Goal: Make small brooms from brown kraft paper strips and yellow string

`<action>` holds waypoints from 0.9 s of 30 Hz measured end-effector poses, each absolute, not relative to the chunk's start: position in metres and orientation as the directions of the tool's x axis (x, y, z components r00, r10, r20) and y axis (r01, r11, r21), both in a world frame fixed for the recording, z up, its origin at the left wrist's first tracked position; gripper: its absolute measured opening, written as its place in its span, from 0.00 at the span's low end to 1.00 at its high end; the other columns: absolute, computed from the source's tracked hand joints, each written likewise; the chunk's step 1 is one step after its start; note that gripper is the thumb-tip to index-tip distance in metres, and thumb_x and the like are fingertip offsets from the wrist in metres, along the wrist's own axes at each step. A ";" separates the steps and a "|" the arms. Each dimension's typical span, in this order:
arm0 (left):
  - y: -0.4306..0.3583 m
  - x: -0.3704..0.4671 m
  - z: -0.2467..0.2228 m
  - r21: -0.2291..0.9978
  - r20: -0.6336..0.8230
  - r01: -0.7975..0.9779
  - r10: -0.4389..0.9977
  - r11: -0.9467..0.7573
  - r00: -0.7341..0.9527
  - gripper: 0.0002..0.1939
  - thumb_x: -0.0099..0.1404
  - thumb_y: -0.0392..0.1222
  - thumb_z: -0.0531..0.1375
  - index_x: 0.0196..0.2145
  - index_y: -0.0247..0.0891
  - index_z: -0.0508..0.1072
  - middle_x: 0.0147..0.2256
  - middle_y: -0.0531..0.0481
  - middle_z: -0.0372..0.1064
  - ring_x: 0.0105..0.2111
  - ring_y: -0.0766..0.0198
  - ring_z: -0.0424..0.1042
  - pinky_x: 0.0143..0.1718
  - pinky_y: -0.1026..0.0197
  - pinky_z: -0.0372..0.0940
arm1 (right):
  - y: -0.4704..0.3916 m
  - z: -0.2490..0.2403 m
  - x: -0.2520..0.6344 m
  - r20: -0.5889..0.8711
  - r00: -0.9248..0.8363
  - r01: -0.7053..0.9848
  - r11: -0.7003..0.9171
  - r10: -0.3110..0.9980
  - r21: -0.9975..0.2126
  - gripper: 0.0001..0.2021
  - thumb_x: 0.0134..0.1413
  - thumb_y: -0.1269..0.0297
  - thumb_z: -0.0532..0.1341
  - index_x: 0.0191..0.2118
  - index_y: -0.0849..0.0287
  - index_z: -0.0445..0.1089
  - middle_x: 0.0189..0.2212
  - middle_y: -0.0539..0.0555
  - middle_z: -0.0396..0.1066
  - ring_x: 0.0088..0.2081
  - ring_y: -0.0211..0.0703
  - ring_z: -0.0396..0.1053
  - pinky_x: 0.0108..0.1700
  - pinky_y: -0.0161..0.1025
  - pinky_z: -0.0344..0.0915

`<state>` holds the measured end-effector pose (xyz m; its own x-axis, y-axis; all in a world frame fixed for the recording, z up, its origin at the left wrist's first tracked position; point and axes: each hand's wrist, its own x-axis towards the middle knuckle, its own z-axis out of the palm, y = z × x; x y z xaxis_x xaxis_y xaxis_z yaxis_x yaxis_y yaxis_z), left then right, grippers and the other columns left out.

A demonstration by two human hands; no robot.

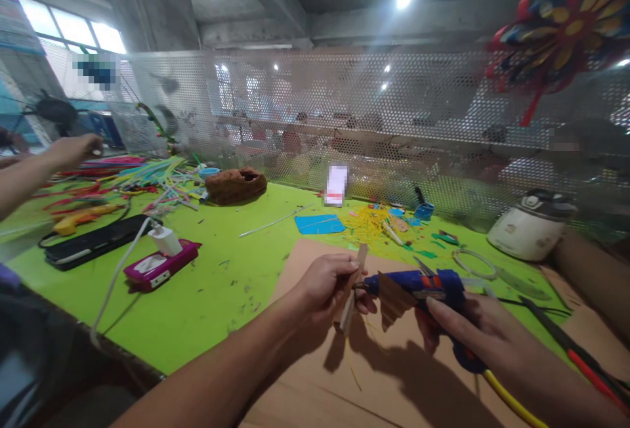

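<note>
Bare arms (221,362) reach in from the bottom, very close, and the left hand (325,283) and right hand (475,326) meet near the middle. Behind them stands a big gray screen (295,96) full of little holes. Before the screen is a bright green desk (231,244). One big sheet of tan cardboard (300,267) lies flat on the desk, right under both hands. Over on the left, another person's arm (32,175) reaches out by a messy pile of colorful strands (142,175). A long black case (98,244) lies near that pile. At the right sits a round white pot (524,228) with a dark top. A brown, lumpy bag (236,186) lies farther back. Just in front of the black case is a purple power strip (182,258) with a white plug (167,239) in it.

The right hand is wrapped around a blue glue gun (418,281), which points left. The left hand pinches a skinny brown strip (350,300) above the cardboard. The gun's tip (361,285) is right by the skinny brown strip, but I cannot tell if they touch. A small jagged brown piece (394,303) hangs by the gun's front part. Thinnest of all, a yellow thread (352,359) dangles below the skinny brown strip.
</note>
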<state>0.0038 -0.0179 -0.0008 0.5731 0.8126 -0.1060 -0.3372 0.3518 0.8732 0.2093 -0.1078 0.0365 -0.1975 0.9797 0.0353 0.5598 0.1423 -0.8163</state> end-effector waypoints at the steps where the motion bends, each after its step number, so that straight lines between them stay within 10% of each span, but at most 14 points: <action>1: -0.018 0.004 -0.001 0.875 -0.098 -0.343 0.818 0.342 0.567 0.04 0.56 0.36 0.56 0.26 0.32 0.66 0.18 0.48 0.65 0.17 0.60 0.70 0.20 0.60 0.65 | -0.108 0.036 0.208 0.034 -0.195 0.556 0.138 0.980 -0.820 0.23 0.58 0.45 0.51 0.24 0.58 0.69 0.22 0.52 0.67 0.24 0.37 0.62 0.26 0.34 0.60; 27: -0.015 0.003 -0.002 0.846 -0.112 -0.377 0.816 0.378 0.567 0.04 0.57 0.34 0.56 0.26 0.32 0.68 0.20 0.48 0.68 0.17 0.65 0.68 0.21 0.62 0.65 | -0.110 0.038 0.204 -0.045 -0.191 0.425 0.041 0.981 -0.904 0.24 0.56 0.44 0.53 0.23 0.58 0.69 0.23 0.54 0.70 0.27 0.40 0.65 0.25 0.34 0.59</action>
